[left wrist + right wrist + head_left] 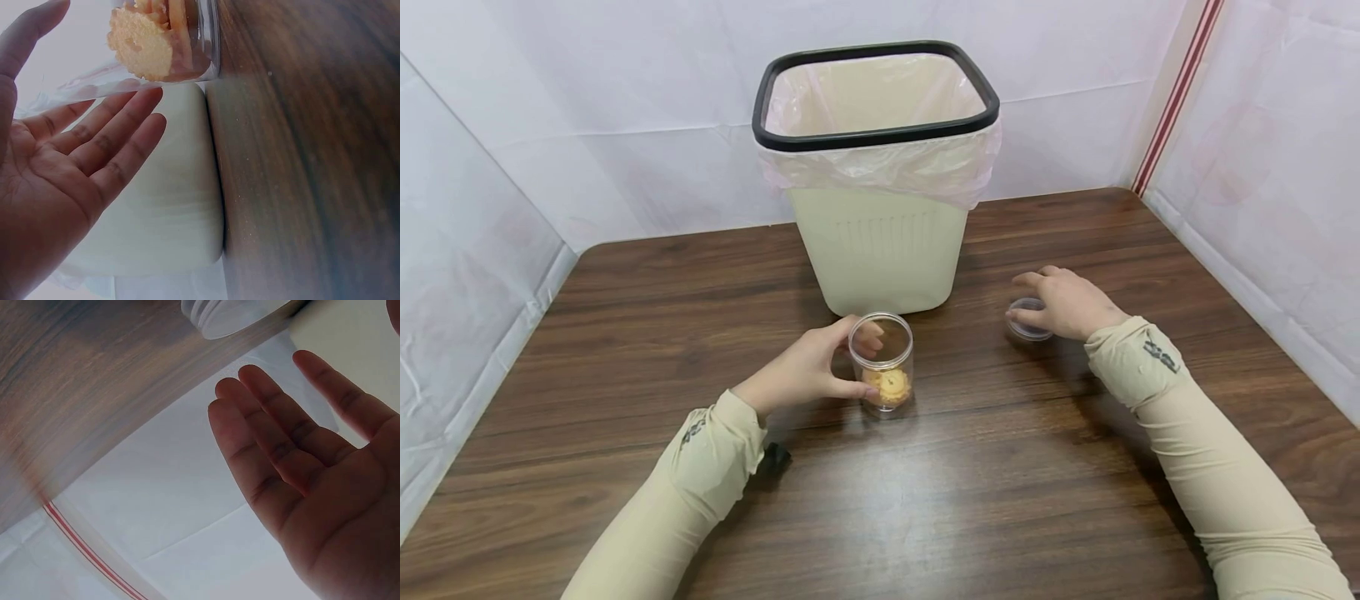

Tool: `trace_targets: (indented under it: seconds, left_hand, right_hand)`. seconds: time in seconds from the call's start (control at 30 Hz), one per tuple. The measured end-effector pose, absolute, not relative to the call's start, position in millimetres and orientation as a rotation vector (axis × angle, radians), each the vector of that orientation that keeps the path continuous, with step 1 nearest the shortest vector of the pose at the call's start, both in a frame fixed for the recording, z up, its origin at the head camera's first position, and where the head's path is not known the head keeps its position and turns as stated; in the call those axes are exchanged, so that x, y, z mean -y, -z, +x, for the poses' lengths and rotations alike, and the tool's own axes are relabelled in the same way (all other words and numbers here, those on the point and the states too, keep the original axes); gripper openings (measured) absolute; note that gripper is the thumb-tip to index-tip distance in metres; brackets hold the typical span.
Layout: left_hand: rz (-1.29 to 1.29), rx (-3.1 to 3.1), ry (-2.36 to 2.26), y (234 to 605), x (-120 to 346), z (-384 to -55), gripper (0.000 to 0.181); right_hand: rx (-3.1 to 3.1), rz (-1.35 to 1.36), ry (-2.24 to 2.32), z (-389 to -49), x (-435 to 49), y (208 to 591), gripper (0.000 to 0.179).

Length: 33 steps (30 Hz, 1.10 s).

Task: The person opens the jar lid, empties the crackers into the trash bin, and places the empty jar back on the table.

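A clear round jar (pixel 883 354) without its cover stands on the table, with yellow cookies (pixel 892 386) low inside. My left hand (pixel 816 367) reaches around its left side, thumb in front and fingers behind. In the left wrist view the fingers (pixel 115 134) are nearly straight, their tips right at the jar wall, beside the cookies (pixel 140 44). To the right, my right hand (pixel 1063 302) hovers with spread, relaxed fingers over a clear round lid (pixel 1028 333). The right wrist view shows a gap between those fingers (pixel 262 450) and the ridged lid (pixel 228 317).
Behind the jar stands a cream trash bin (pixel 880 250) with a black rim (pixel 876 137) and a pinkish liner bag (pixel 887 171). A dark wood table (pixel 970 500) carries everything. White sheeting (pixel 647 75) encloses the back and sides.
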<state>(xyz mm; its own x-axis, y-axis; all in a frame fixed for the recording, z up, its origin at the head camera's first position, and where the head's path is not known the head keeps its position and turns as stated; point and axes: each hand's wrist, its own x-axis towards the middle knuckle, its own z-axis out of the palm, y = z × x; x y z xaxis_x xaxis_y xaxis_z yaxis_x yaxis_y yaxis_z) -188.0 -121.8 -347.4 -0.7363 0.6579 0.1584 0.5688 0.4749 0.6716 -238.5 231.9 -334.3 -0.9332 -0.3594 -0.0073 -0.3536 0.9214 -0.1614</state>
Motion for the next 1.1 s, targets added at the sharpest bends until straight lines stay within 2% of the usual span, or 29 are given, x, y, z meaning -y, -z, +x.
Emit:
trace_targets:
  seconds: [1.1]
  left_hand:
    - [1.059, -2.560, -1.154, 347.1, 122.3, -185.9, 0.061]
  right_hand:
    - [-3.064, -0.638, 0.373, -227.2, -221.7, 312.9, 0.058]
